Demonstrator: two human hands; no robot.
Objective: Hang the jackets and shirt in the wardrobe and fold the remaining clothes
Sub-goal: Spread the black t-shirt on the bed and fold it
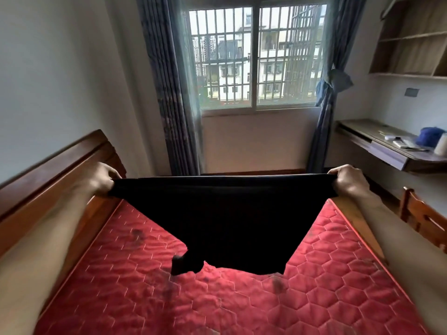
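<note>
1 black garment (225, 218) is held up over the bed, stretched wide btwn 2 hands. The left hand (102, 178) grips its top-left corner, fingers curled round bunched cloth. The right hand (348, 178) grips the top-right corner the same way, knuckles up. The top edge runs taut & approx level from fist to fist. Below that the cloth narrows to an uneven lower edge w/ 1 small flap sticking out at lower left (what kind of garment it is can't be told: all black, no detail shows). The lower edge hangs in front of the red mattress (121, 286); whether it touches can't be told. Both forearms are bare, reaching in from the bottom corners.

The mattress is 1 piece, quilted in hexagons, w/ several dark smudges. It lies in a wooden bed frame (55, 170), headboard along the left wall.

Bkgd: 1 barred window (254, 56) w/ 2 sliding panes, apartment blocks outside. There are 2 blue-grey curtains: the left curtain (167, 93) hangs straight, the right curtain (324, 117) is tied back in a knot. At right, 1 wall-mounted wooden desk (377, 141) carries 1 blue bundle (430, 136), 1 white cylinder (441, 145) & a few flat items too small to name. Wooden shelves (411, 44) hang above it, w/ 1 wall plate (412, 92) btwn shelves & desk. 1 wooden chair (420, 218) stands at the right edge, just beside the bed.
</note>
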